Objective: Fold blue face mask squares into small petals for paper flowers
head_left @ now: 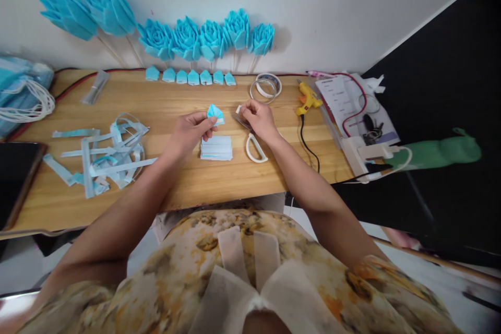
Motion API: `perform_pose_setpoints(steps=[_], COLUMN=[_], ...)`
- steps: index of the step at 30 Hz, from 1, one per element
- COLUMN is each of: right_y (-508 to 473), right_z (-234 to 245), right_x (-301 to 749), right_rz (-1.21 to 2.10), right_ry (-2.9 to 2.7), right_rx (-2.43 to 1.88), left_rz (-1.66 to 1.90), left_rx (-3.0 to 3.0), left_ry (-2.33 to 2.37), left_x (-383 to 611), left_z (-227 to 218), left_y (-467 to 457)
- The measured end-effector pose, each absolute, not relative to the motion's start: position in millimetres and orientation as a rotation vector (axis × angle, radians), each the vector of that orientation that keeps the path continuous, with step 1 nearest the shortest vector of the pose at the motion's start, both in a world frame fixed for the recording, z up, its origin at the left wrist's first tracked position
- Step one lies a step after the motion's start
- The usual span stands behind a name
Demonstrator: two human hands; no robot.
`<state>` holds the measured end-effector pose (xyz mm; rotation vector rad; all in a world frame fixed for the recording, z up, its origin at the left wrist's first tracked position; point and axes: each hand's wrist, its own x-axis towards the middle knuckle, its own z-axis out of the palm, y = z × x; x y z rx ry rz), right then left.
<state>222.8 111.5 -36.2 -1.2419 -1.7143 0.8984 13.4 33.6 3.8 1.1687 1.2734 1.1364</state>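
My left hand (199, 128) pinches a folded blue petal (215, 113) with a white lower edge, holding it above the table. My right hand (258, 117) is closed at the fingertips on a small white piece (238, 109), which looks like a bit of tape. Under that hand lie scissors (256, 148); their white handle shows, while the hand covers part of the blades. Between my hands, nearer to me, sits a stack of pale blue face-mask pieces (216, 148). Rolls of tape (268, 86) lie just beyond my right hand.
Folded petals (193, 78) stand in a row at the back, below blue fabric flowers (187, 39) on sticks. Cut strips (113, 151) lie in a heap at left, near a tablet (18, 182). At right are a yellow glue gun (307, 98), papers (340, 99) and a power strip (354, 159).
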Motion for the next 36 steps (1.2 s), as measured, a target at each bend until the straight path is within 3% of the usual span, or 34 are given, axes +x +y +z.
perform_pose_setpoints(steps=[3,11,22,36], right_y=[99,70,72,72], right_z=[-27,-8,-12,-10], right_x=[221,215,218,214], right_rz=[0.789,0.104,0.087,-0.165], right_ry=[-1.719,-1.932,-2.09,-2.062], right_rx=[-1.12,-0.621,-0.643,-0.534], left_rz=[1.127,1.022,0.92,1.007], left_rx=[1.16,1.183,1.245,0.963], left_ry=[1.259,1.238,1.139,1.03], left_x=[14,16,15,18], left_z=[5,8,7,5], left_y=[33,31,31,31])
